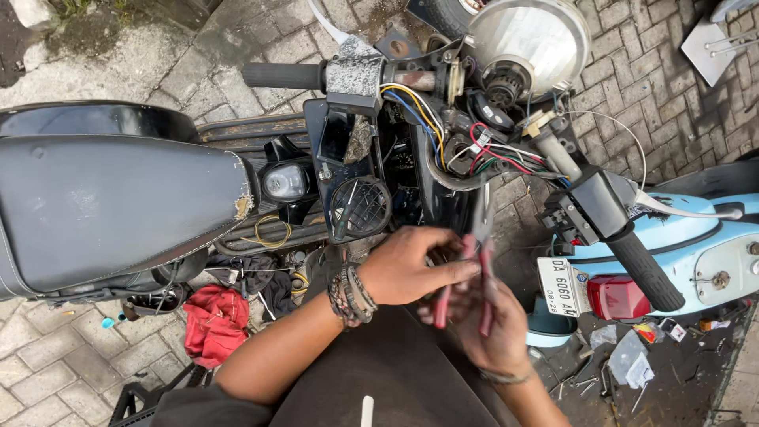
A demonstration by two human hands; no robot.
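Note:
My left hand [411,265], with beaded bracelets on the wrist, reaches across from the left and touches the red-handled pliers [479,273]. My right hand [494,328] lies under it and grips the pliers' handles. The pliers' jaws point up toward a bundle of coloured wires [490,154] hanging from the stripped motorcycle handlebar [411,79]. A round headlamp [528,35] sits above the wires. Motion blurs both hands, so what the jaws hold is unclear.
A black motorcycle seat [103,205] fills the left. A red rag [213,320] lies on the brick paving below it. At right stand a light blue scooter [696,245] with a red tail lamp [617,296], and small parts [632,364] litter the ground.

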